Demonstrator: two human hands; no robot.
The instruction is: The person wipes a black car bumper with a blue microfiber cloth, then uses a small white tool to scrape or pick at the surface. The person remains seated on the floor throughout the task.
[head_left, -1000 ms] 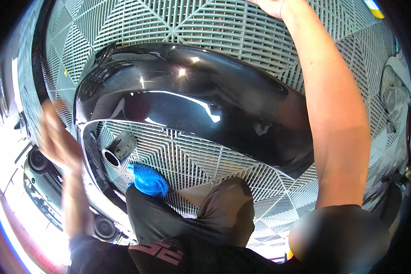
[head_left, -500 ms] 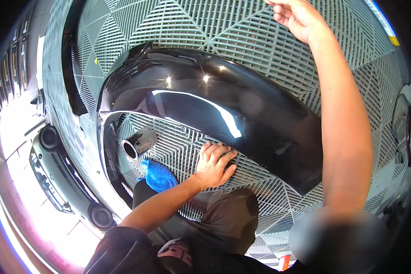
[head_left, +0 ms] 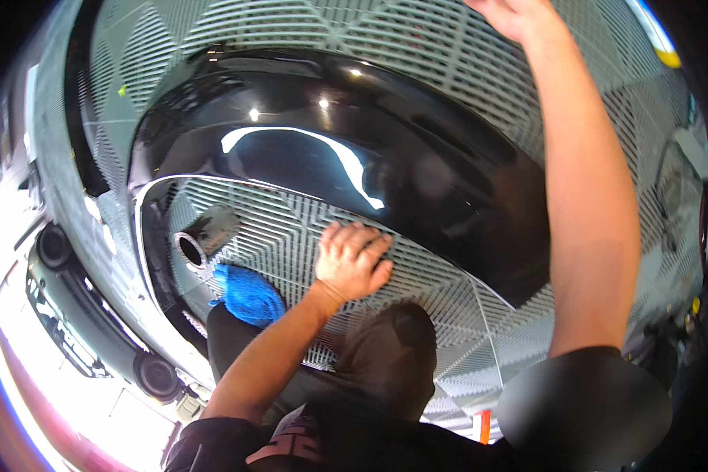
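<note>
A large glossy black car bumper [head_left: 417, 165] lies curved across the slatted floor in front of me, with bright reflections on its surface. My left hand [head_left: 352, 258] is open, fingers a little spread, its fingertips at the bumper's near edge; whether they press on it I cannot tell. Stretched out past the bumper's right end, my right arm reaches to the top of the view. There my right hand [head_left: 515, 14] is cut off by the picture's edge, and its fingers are mostly hidden. A blue cloth [head_left: 248, 297] lies beside my knee, inside the bumper's curve.
A grey cylinder with an open end [head_left: 206, 236] lies inside the curve, beyond the cloth. At far left are a dark curved strip [head_left: 79, 102] and a dark vehicle [head_left: 94, 315]. Pale grey slatted tiles [head_left: 448, 346] cover the floor. Behind my right side stands a red-and-white object [head_left: 481, 426].
The view has shifted, so the bumper, cloth and cylinder appear further left and, mostly, higher. Less of my right hand shows at the top edge. My left hand stays at the bumper's near edge.
</note>
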